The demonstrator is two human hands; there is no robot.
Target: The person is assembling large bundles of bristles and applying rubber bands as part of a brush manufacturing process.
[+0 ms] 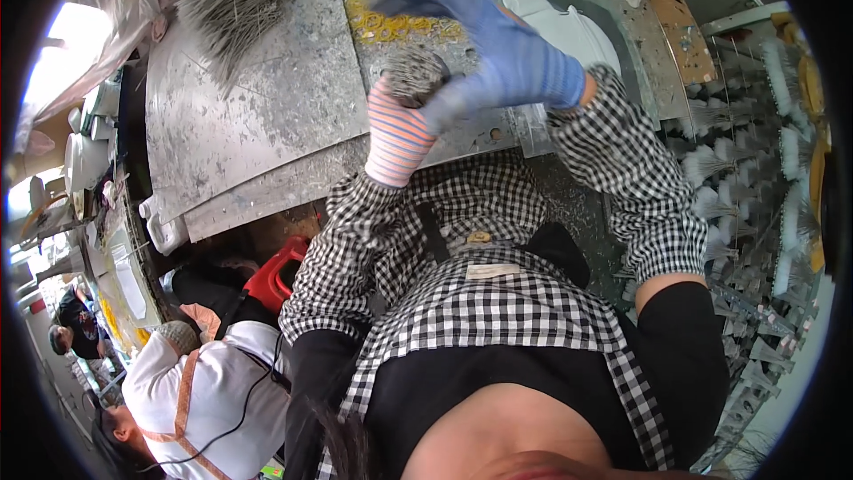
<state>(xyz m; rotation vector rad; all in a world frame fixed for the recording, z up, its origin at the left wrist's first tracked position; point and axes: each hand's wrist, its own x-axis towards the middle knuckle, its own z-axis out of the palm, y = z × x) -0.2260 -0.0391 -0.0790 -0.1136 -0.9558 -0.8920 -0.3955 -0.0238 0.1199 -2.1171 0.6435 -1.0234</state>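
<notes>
My left hand (397, 140), in a pink, white and blue striped glove, is closed around a bundle of grey bristles (414, 74). The cut ends of the bundle face up toward me, and its lower part is hidden. My right hand (508, 58), in a blue knit glove, arches over the bundle with its fingers spread and somewhat blurred. Its thumb comes close to the bundle and my left hand; whether it touches cannot be made out. Beyond the hands, a pile of yellow rubber bands (395, 27) lies on the worktable (267, 107).
A large sheaf of grey strands (233, 9) lies at the table's far left. White sheet material (573, 31) sits at the far right. Racks of pale bristle tufts (724, 160) stand to my right. At lower left, a co-worker (213, 391) sits near a red plastic object (277, 274).
</notes>
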